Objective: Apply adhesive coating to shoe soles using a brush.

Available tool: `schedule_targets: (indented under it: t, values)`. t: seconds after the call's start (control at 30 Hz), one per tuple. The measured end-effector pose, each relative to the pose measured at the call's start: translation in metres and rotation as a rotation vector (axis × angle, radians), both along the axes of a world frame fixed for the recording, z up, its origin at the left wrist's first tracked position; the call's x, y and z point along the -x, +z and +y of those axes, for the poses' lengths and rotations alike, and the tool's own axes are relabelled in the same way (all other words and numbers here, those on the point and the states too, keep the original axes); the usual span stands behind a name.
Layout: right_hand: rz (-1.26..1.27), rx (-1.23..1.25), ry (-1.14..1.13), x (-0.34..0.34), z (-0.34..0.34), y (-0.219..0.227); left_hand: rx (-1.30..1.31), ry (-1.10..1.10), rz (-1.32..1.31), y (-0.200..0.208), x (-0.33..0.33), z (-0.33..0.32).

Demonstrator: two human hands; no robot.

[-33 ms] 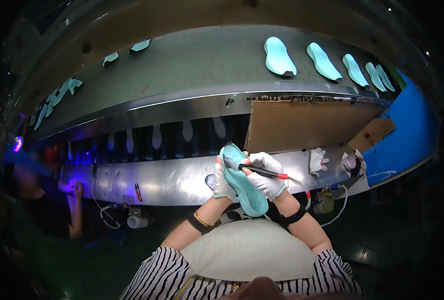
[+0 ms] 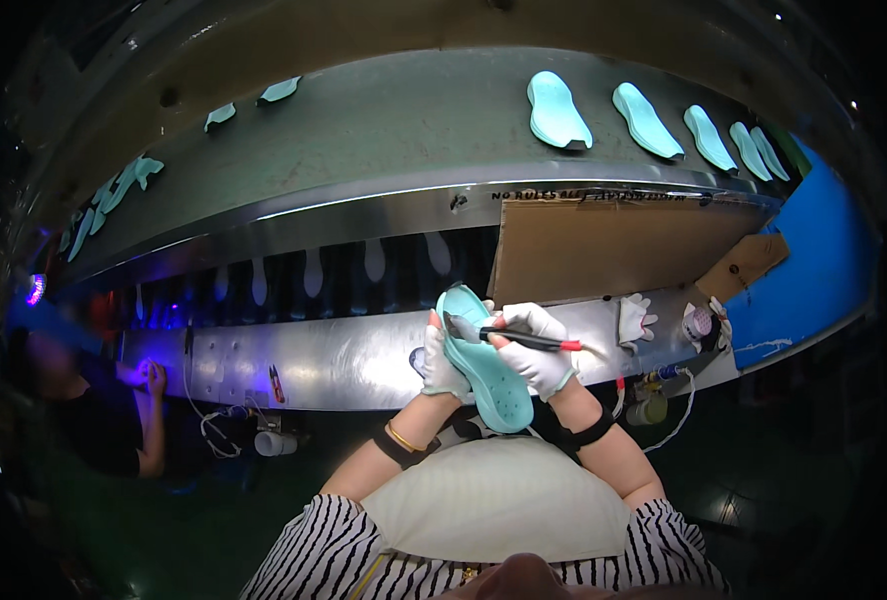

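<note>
A turquoise shoe sole (image 2: 501,388) is held up in front of me, one end toward the bench and the dotted end toward my body. My white-gloved left hand (image 2: 443,370) wraps the sole's left edge, bare fingertips showing. Between the fingers of my right hand (image 2: 544,374), gloved too, is a brush (image 2: 536,341) with a black handle and red end. Its grey tip lies over the hollow of the sole's far part; whether it touches is hard to tell. The right hand is close against the sole's right edge.
Beyond the metal bench (image 2: 354,355) runs a dark conveyor belt (image 2: 394,130) carrying more turquoise soles (image 2: 561,112). A cardboard sheet (image 2: 604,250) stands at the right, near a spare glove (image 2: 636,322). Pliers (image 2: 277,385) lie left. Another person (image 2: 94,410) sits far left.
The brush has shifted slightly to the right in my right hand. The sole has moved a touch to the left.
</note>
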State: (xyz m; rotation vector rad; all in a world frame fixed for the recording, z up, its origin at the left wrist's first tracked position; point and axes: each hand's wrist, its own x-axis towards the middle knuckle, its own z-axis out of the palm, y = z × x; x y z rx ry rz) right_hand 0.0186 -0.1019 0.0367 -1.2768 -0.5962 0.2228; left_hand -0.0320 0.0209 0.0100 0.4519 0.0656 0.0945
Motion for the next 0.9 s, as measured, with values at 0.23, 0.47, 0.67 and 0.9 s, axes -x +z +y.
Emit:
schedule_targets:
  t: [0.23, 0.47, 0.67, 0.9]
  values:
    - [-0.438, 0.194, 0.008, 0.005, -0.002, 0.009, -0.044, -0.077, 0.013, -0.01, -0.003, 0.016]
    - [-0.124, 0.22, 0.131, 0.012, -0.022, -0.01, 0.057, -0.156, 0.143, -0.011, -0.003, 0.026]
    - [0.267, 0.173, 0.216, 0.018, -0.04, -0.031, 0.024, -0.239, 0.06, -0.015, 0.012, 0.016]
    - [-0.008, 0.15, 0.09, 0.024, -0.046, -0.036, -0.24, -0.214, 0.217, -0.039, 0.032, -0.004]
